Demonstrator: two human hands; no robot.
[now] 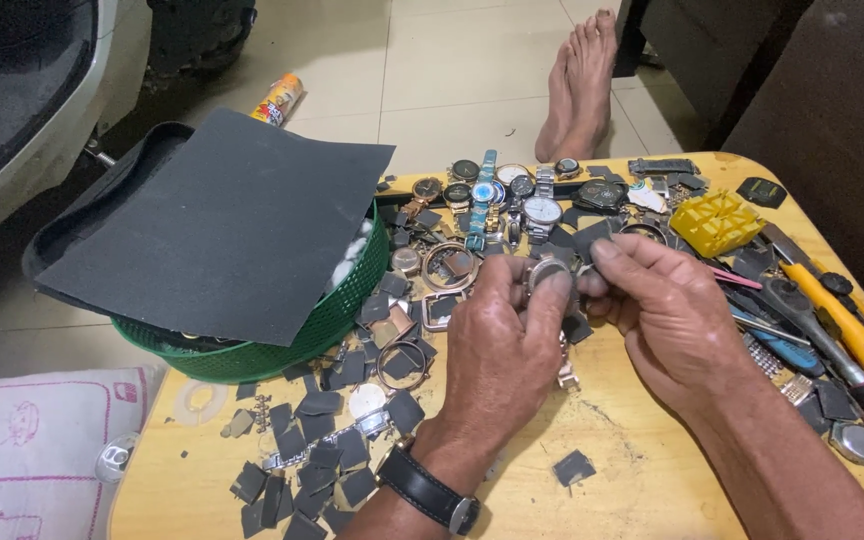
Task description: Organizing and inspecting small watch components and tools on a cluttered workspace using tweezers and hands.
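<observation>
Both hands pinch one watch case (550,272); left hand (502,345), right hand (664,310).

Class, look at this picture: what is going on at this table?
A person's left hand and right hand together hold a round metal watch case above a wooden table. Around them lie watches, dark sandpaper scraps, tools and a green basket covered by a dark sheet.
</observation>
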